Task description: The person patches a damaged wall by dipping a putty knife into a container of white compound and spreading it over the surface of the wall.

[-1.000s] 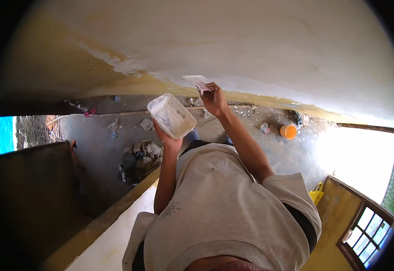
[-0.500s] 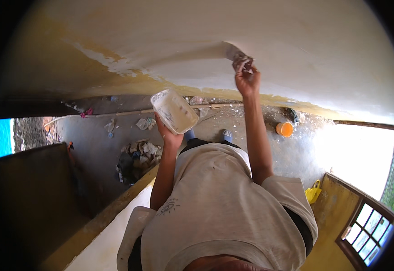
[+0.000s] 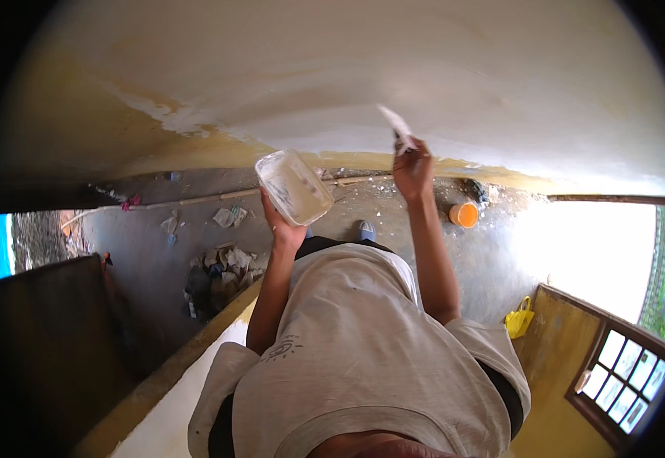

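My left hand (image 3: 285,229) is closed on the near side of a white rectangular plastic tub (image 3: 268,180), tilted so its inside shows, with pale putty smeared within. To its right, my right hand (image 3: 414,169) grips a putty knife (image 3: 396,124), its blade pale and slightly blurred, turned nearly edge-on. The handle is hidden by my fingers. Beyond the blade rises a wall (image 3: 439,69) coated mostly in off-white, with smeared grey-white patches and yellow paint along its lower part. I cannot tell whether the blade touches that wall.
An orange bucket (image 3: 463,215) stands on the floor at right, near a dark bag (image 3: 473,189). A long pole (image 3: 218,198) lies along the wall base. Rubbish is heaped (image 3: 222,278) at left beside a low wall (image 3: 166,382). A yellow bag (image 3: 519,318) sits by the windowed panel.
My right hand has come down and back from the wall, and the putty knife's blade has turned from flat to nearly edge-on. The left hand still holds the tub in about the same place.
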`<move>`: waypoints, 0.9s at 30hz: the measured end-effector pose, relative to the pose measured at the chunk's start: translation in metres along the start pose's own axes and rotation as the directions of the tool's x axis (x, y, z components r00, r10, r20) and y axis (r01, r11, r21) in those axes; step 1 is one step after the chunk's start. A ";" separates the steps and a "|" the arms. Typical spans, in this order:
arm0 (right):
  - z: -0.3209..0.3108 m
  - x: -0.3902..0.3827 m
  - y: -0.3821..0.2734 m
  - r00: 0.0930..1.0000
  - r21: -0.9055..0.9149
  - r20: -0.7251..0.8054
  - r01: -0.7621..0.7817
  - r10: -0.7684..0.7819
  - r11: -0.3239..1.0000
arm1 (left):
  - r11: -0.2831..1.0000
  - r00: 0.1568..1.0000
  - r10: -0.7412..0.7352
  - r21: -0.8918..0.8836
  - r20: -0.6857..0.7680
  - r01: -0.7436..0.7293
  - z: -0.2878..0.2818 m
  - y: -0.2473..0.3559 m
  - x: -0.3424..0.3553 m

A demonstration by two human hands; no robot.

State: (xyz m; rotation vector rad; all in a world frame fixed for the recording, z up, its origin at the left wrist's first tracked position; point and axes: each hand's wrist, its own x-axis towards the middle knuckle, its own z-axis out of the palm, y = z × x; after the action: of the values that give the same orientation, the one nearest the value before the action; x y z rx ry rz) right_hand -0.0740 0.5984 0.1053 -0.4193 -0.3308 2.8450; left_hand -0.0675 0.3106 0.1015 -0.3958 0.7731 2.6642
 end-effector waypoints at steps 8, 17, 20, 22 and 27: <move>0.053 0.032 0.180 0.924 -0.084 -0.102 -0.376 0.367 0.923 | 0.981 0.977 0.193 0.009 -0.095 -0.193 -0.052 0.045 -0.032; 0.059 0.119 0.151 0.937 0.360 -0.072 -0.294 0.341 0.885 | 0.968 0.965 0.247 -0.018 -0.093 -0.249 -0.064 0.064 -0.043; 0.054 0.092 0.101 0.955 0.405 0.012 -0.276 0.297 0.872 | 0.975 0.971 0.220 -0.010 -0.088 -0.222 -0.062 0.061 -0.039; 0.057 0.065 0.065 0.971 0.479 0.002 -0.211 0.240 0.852 | 0.982 0.979 0.186 -0.010 -0.089 -0.188 -0.062 0.058 -0.035; 0.037 0.010 -0.005 0.995 0.558 0.023 -0.090 0.093 0.825 | 0.998 0.999 0.034 -0.057 0.015 -0.033 -0.044 0.046 -0.016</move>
State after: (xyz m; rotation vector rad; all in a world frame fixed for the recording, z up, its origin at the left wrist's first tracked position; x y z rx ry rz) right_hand -0.0938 0.5988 0.1387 -0.3209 0.5386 2.8463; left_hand -0.0633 0.2451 0.0925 -0.3787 0.7072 2.7218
